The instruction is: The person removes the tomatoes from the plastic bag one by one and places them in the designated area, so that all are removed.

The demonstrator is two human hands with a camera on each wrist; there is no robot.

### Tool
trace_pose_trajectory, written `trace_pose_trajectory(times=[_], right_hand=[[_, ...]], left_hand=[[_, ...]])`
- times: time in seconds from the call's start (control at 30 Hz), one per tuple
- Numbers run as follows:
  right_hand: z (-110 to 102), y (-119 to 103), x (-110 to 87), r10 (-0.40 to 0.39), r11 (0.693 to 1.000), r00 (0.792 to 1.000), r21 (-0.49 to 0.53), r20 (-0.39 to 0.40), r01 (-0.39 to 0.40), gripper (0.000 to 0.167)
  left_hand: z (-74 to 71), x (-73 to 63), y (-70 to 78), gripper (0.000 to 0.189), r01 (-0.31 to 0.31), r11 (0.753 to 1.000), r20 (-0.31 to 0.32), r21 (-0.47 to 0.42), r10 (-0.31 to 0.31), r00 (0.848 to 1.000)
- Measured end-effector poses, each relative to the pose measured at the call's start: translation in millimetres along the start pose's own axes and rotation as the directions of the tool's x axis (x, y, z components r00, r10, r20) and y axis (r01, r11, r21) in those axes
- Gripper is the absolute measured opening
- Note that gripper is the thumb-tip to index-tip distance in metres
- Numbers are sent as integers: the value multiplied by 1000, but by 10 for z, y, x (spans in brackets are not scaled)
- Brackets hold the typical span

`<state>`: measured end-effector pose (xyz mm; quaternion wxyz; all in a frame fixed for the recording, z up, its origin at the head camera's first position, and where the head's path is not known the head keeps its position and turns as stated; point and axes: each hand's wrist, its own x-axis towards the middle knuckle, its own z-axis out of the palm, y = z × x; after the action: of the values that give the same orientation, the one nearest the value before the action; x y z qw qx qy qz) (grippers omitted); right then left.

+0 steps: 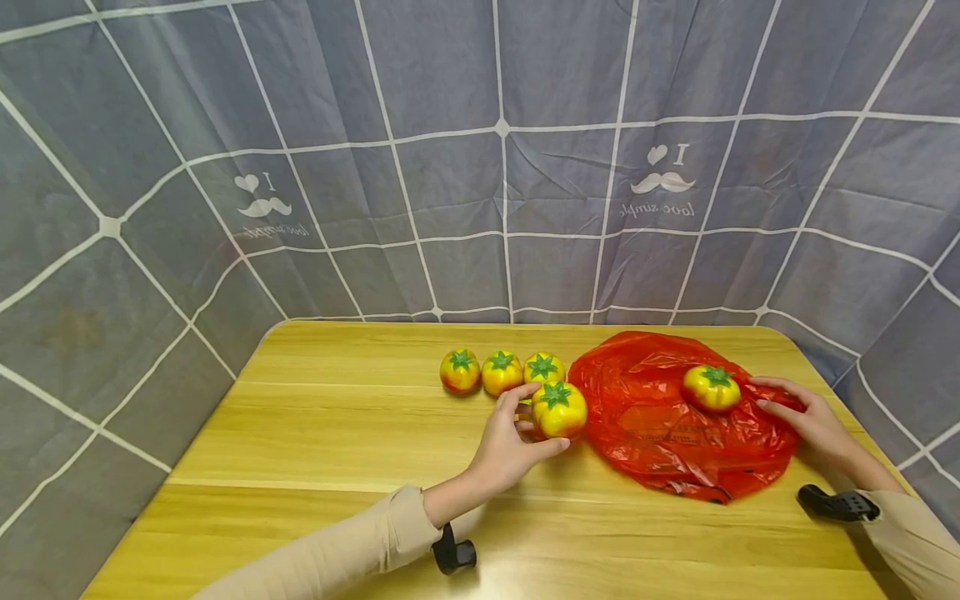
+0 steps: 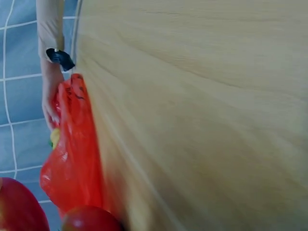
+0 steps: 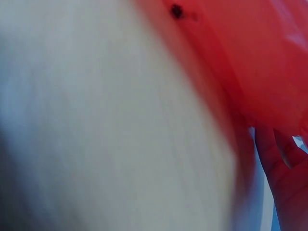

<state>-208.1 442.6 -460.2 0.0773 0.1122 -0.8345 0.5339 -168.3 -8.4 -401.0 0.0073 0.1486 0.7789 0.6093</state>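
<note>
Three yellow-red toy tomatoes [image 1: 501, 372] with green tops stand in a row at the middle of the wooden table [image 1: 315, 433]. In front of them my left hand [image 1: 534, 422] grips a fourth tomato [image 1: 561, 410], thumb under and fingers over it. A crumpled red plastic bag [image 1: 660, 425] lies flat to the right, with a fifth tomato [image 1: 710, 387] on top. My right hand [image 1: 767, 397] holds the bag's right edge, just beside that tomato. The left wrist view shows the bag [image 2: 72, 159] and the far hand [image 2: 50, 96]. The right wrist view is blurred red bag [image 3: 250, 57] and fingers [image 3: 284, 173].
A grey cloth with white grid lines [image 1: 480, 167] hangs close round the table's back and sides. Bare wood lies to the left and in front of the hands. Black wrist cameras [image 1: 836, 502] sit on both sleeves.
</note>
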Motion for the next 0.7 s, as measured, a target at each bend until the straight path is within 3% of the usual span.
trace_pose_trajectory(times=[0.23, 0.7], right_hand=[[0, -37, -9, 9, 998, 1000, 55, 15, -10, 44], [23, -57, -7, 20, 1000, 1000, 10, 21, -21, 37]], left_hand=[[-129, -60, -107, 72, -33, 999, -38, 15, 34, 999], [-367, -161, -275, 72, -20, 997, -93, 71, 27, 995]])
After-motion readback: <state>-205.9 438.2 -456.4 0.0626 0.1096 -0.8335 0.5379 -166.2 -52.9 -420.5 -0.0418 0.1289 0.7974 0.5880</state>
